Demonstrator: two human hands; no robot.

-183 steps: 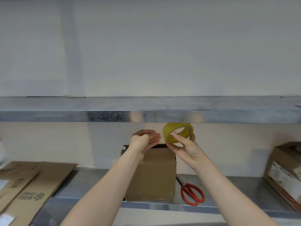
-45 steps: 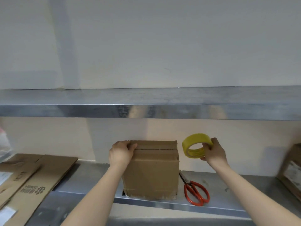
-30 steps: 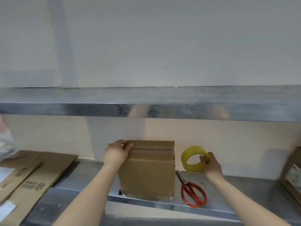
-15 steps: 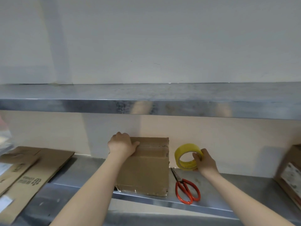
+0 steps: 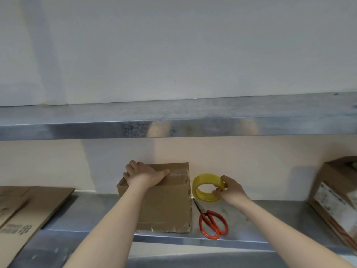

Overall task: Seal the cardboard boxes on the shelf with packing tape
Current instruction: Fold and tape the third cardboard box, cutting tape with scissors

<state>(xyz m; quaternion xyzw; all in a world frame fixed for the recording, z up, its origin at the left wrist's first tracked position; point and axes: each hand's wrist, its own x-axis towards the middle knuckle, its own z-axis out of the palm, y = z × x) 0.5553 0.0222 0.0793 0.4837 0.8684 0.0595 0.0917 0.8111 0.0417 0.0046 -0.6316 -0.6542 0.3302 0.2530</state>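
On the lower metal shelf (image 5: 286,206) in front of me, my left hand (image 5: 144,176) lies flat on top of the brown cardboard box (image 5: 164,206). The fingers are straight and spread over the top's far left corner, and the thumb is stretched out to the right along the lid. It presses down and grips nothing.

My right hand (image 5: 229,188) is curled round the roll of yellow packing tape (image 5: 205,178). The fingers pinch the roll's right rim and hold it upright on its edge, with the open core facing me. The roll sits just to the right of the box, low over the shelf. I cannot tell whether it touches the metal.

The box stands near the shelf's front lip with its flaps folded down, so whatever is inside is hidden. A glossy, slightly wrinkled streak crosses the lid toward its right edge. The near face is plain and a little scuffed along the bottom.

A pair of red-handled scissors (image 5: 211,223) lies closed on the shelf beside the box's right side, blades pointing away from me.

Far right, a second cardboard box (image 5: 338,200) with a white label is tilted and blurred, and I cannot make out its contents. Flattened cardboard sheets (image 5: 29,209) lie at the left. An upper metal shelf (image 5: 173,120) spans above.
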